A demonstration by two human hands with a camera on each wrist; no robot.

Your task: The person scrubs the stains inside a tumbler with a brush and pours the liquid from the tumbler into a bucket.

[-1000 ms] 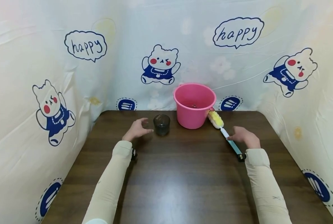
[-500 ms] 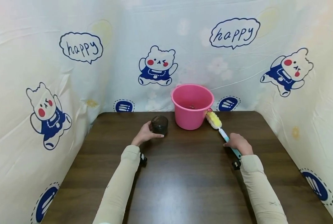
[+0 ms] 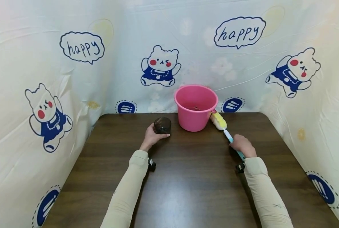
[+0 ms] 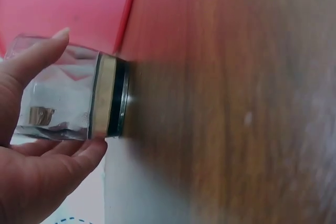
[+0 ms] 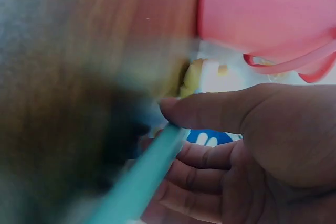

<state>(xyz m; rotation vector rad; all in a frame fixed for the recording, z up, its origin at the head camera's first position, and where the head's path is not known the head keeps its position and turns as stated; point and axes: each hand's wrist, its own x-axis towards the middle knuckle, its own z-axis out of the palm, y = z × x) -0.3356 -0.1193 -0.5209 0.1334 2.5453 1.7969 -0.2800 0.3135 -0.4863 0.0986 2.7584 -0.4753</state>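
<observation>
While both arms in cream sleeves (image 3: 126, 190) reach in from the near side, the left hand (image 3: 153, 138) holds a glass (image 3: 162, 125), its thumb along the near side and its fingers round the left. The right hand (image 3: 243, 144), knuckles up, grips a brush (image 3: 219, 121) by its teal handle (image 3: 240, 155), thumb and curled fingers pinching it between them. The glass stands left of a pink bucket (image 3: 195, 120), near but apart from it; the brush slants from just beside the bucket's right side toward the near right.

From the head the glass looks dark, but the left wrist view shows clear, faceted walls with a gold band (image 4: 104, 98) and a black band (image 4: 117, 98) at the lower end. I cannot tell whether its base touches the table (image 3: 172, 196). The right wrist view shows a loop (image 5: 294, 65) on the bucket; only the head view looks inside, where something small (image 3: 196, 108) is too unclear to name.

The tabletop is dark brown wood, shiny toward the near middle. Pale cloth (image 3: 197, 63) printed with bears and "happy" encloses its left, far and right sides.
</observation>
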